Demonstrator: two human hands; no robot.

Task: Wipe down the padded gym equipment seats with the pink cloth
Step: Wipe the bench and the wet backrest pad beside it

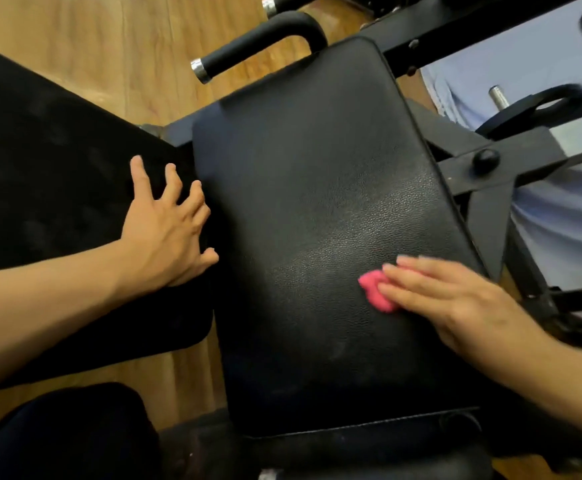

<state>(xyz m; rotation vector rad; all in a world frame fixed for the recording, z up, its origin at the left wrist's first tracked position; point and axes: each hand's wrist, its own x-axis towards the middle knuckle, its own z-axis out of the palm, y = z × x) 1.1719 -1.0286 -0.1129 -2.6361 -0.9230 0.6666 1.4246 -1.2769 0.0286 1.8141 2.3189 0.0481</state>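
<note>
Right hand [455,299] presses our cloth [376,292] flat-fingered low on the pad [317,188]; left hand [168,230] splayed, empty. Upper pad probably unwiped.

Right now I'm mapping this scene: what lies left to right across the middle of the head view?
Side pad → left hand → pink cloth → right hand → black knob
</note>
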